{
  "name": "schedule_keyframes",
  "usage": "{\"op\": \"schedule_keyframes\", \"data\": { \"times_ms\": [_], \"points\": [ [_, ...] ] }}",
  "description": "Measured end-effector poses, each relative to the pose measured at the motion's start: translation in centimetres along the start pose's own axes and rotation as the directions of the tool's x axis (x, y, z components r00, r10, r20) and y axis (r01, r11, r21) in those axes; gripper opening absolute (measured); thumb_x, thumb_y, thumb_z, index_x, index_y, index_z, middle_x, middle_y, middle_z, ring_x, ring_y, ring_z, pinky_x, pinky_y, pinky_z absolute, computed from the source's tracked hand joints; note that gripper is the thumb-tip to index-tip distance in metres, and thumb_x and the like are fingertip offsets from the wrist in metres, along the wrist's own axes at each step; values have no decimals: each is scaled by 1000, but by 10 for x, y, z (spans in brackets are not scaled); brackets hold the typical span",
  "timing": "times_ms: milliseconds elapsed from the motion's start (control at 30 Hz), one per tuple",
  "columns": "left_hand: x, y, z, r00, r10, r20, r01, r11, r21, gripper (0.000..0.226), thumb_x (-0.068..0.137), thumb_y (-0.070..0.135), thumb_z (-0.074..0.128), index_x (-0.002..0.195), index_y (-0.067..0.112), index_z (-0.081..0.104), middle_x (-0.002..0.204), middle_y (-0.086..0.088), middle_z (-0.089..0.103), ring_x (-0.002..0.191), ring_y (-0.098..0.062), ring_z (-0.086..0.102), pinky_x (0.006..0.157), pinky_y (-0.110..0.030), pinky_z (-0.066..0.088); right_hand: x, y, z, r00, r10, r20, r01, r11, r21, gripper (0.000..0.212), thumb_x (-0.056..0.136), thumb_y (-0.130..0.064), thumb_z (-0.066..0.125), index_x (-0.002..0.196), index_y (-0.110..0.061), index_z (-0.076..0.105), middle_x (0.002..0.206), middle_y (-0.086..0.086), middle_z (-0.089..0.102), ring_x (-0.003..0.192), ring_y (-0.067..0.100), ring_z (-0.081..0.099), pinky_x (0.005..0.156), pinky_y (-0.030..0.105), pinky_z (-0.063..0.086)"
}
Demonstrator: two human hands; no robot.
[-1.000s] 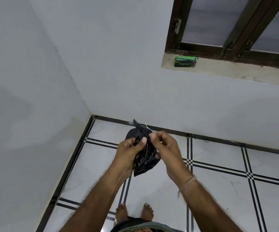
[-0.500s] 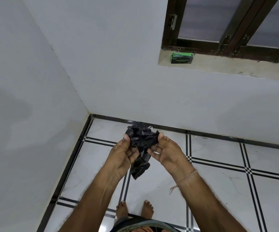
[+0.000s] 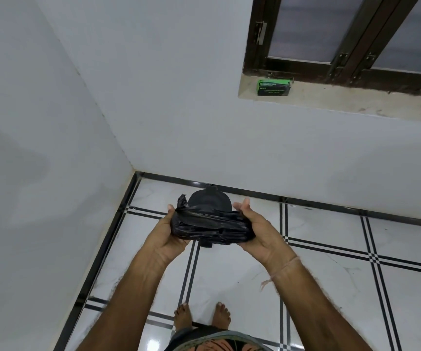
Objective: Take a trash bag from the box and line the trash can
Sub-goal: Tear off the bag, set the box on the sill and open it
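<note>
Bag (image 3: 210, 225) held bunched, stretched between left hand (image 3: 165, 233) and right hand (image 3: 260, 230), both closed on ends, above bin (image 3: 209, 200). Box (image 3: 274, 87) left on sill (image 3: 356, 102). Mouth edge to be found, layers rubbed apart, opening spread before lowering.

The trash bag (image 3: 210, 228) stretches sideways between the two hands, the left hand (image 3: 167, 235) at its left end and the right hand (image 3: 258, 233) at its right. Behind and below it sits the trash can (image 3: 209, 200) (mostly hidden by the bag), on the floor (image 3: 330, 274) near the room's corner. The box (image 3: 274, 87) rests on the window sill (image 3: 356, 102), up to the right
</note>
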State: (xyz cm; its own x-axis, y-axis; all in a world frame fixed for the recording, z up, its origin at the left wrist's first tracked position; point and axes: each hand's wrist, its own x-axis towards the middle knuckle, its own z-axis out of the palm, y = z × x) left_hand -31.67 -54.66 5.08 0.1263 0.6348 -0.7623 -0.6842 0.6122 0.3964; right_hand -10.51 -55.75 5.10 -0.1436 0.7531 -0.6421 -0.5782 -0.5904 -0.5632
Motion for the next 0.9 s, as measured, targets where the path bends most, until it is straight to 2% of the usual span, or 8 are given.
{"op": "schedule_keyframes", "data": {
  "times_ms": [67, 133, 267, 333, 500, 633, 800, 900],
  "points": [
    [1, 2, -3, 1000, 1, 3, -2, 999, 34, 49, 108, 45, 44, 101, 3, 69, 79, -16, 80, 64, -26, 79, 51, -36, 64, -2, -4, -10, 993, -41, 113, 72, 954, -291, 66, 81, -55, 75, 129, -11, 65, 91, 8, 63, 80, 18, 65, 74, 31, 57],
    [0, 2, -3, 1000, -6, 4, 6, 996, 86, 52, 107, 48, 45, 98, 3, 69, 78, -16, 80, 63, -26, 79, 51, -35, 64, -3, -5, -15, 969, 20, 247, 84, 912, -401, 55, 87, -41, 71, 134, -14, 63, 84, 4, 61, 70, 12, 60, 64, 25, 52],
    [1, 1, -5, 1000, -18, -2, 18, 991, 131, 50, 103, 51, 51, 97, 5, 70, 78, -15, 80, 61, -26, 78, 50, -34, 63, 0, -10, -16, 952, 8, 305, 6, 999, -46, 26, 96, -21, 60, 120, -19, 70, 76, -2, 61, 66, 11, 59, 64, 27, 52],
    [2, 1, -11, 1000, -14, 6, 13, 991, 137, 49, 101, 52, 54, 99, 6, 71, 81, -14, 80, 63, -25, 79, 53, -33, 64, 3, -11, -20, 961, -21, 276, 34, 999, -42, 28, 93, -26, 63, 119, -18, 73, 90, 3, 68, 79, 16, 64, 77, 32, 54],
    [5, 2, -17, 999, 9, 31, -15, 976, 218, 53, 100, 55, 53, 97, 6, 72, 86, -15, 81, 72, -25, 79, 72, -38, 61, 2, -4, -26, 937, 72, 341, 166, 769, -618, 34, 98, -18, 68, 132, -11, 68, 128, 24, 70, 109, 23, 69, 99, 33, 53],
    [5, 7, -24, 999, 23, 33, -30, 973, 227, 53, 84, 55, 68, 111, 10, 76, 108, -15, 80, 86, -25, 80, 76, -39, 66, 4, -5, -21, 958, 12, 286, 62, 967, -248, 27, 96, -16, 63, 120, -16, 75, 106, 12, 76, 92, 21, 75, 80, 30, 61],
    [7, 3, -37, 996, -46, 72, 18, 936, 351, 50, 99, 52, 56, 115, 10, 75, 102, -10, 82, 82, -18, 80, 69, -28, 63, 16, -7, -25, 994, -48, 98, 50, 999, -17, 36, 87, -26, 65, 121, -20, 73, 105, 3, 78, 86, 22, 75, 61, 38, 62],
    [5, -1, -37, 994, -76, 73, 34, 889, 457, 45, 101, 46, 56, 112, 7, 76, 99, -11, 82, 78, -17, 80, 60, -25, 61, 29, 1, -33, 994, -108, -6, 108, 993, 55, 39, 91, -22, 66, 129, -15, 69, 124, 11, 73, 105, 29, 72, 84, 51, 63]
  ]
}}
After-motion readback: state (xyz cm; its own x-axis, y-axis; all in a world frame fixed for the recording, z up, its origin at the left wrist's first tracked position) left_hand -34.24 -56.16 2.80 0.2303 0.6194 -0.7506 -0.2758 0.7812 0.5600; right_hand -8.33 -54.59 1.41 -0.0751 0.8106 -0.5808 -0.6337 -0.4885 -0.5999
